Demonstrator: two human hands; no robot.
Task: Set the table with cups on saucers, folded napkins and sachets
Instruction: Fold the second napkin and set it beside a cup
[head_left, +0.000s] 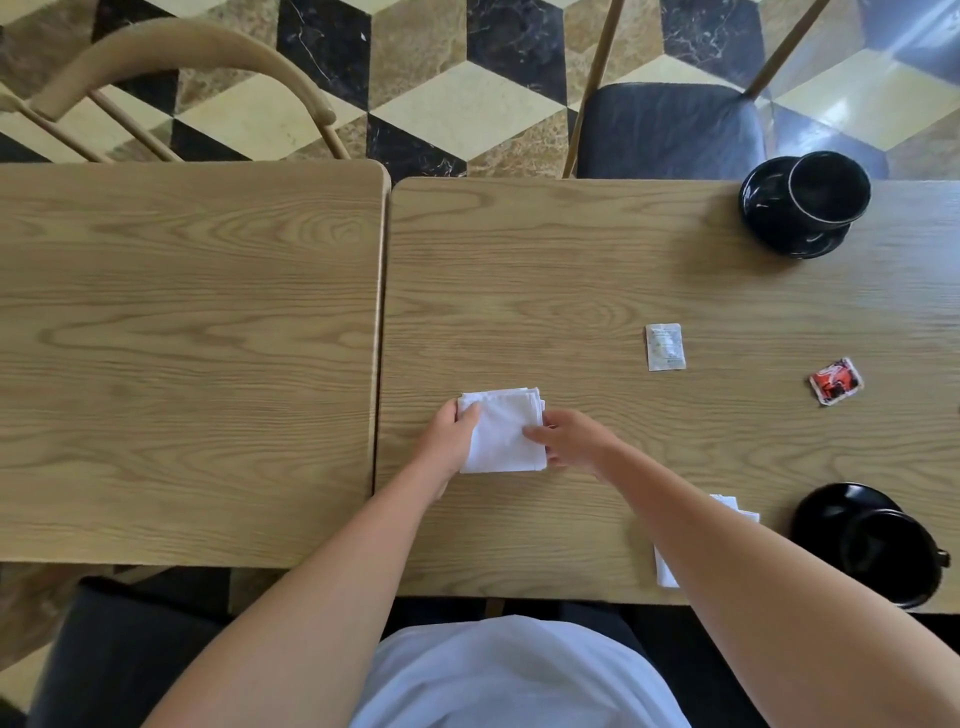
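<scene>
Head view: a folded white napkin (503, 434) lies flat on the right-hand table (571, 270), near the seam with the left-hand table (182, 338). The left hand (451, 434) grips the napkin's left edge, fingers curled onto the top layer. The right hand (569, 436) pinches the right edge, fingers bent, thumb on top. A second napkin (667, 569) lies partly hidden under the right forearm. Two cups sit on saucers: far cup (826, 189) and near cup (891, 558). A white sachet (665, 346) and a red sachet (835, 381) lie loose between them.

Risks, as judged:
- Layers may slip apart if either hand releases unevenly.
- Right forearm may drag the second napkin off the table edge.
- Near cup overhangs its saucer rim; a nudge may tip it.
</scene>
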